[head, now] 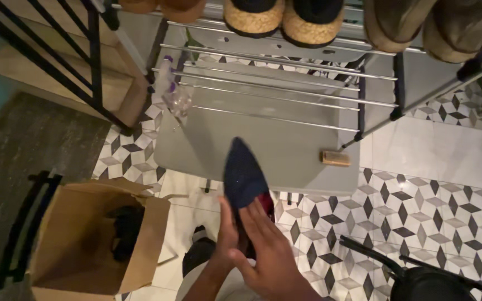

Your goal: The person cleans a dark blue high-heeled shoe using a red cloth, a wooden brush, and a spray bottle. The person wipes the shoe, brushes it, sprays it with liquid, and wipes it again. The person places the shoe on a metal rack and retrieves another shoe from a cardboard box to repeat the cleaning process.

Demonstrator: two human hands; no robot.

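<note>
A dark navy pointed shoe (244,177) with a red lining points away from me, above the front edge of a grey shelf board (285,150). My left hand (227,228) grips its heel side from the left. My right hand (271,251) lies flat over the shoe's rear part, fingers spread along it. Both forearms come up from the bottom edge.
A metal shoe rack (285,83) with chrome rails stands ahead, with woven-soled shoes (283,19) and tan shoes (419,25) on its top tier. A small wooden brush (336,158) lies on the grey board. An open cardboard box (85,239) sits at lower left, dark items inside. A clear plastic bottle (175,95) leans by the rack.
</note>
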